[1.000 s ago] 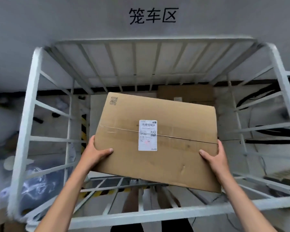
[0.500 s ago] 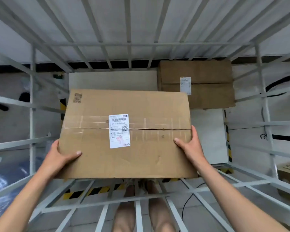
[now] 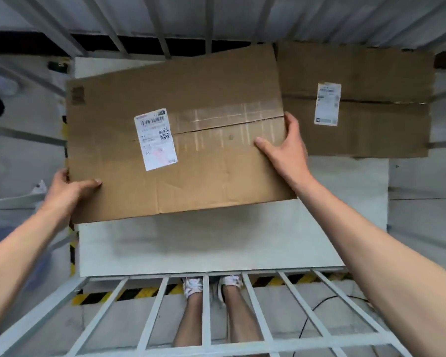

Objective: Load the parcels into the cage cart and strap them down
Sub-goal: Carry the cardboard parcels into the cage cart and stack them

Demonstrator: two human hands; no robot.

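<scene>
One parcel (image 3: 211,166) held, left hand (image 3: 67,191), right hand (image 3: 286,150)

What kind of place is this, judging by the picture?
Probably a warehouse or parcel depot. Signs: a white metal cage cart, the held parcel and a second parcel, both cardboard with shipping labels, and yellow-black hazard tape on the floor.
</scene>
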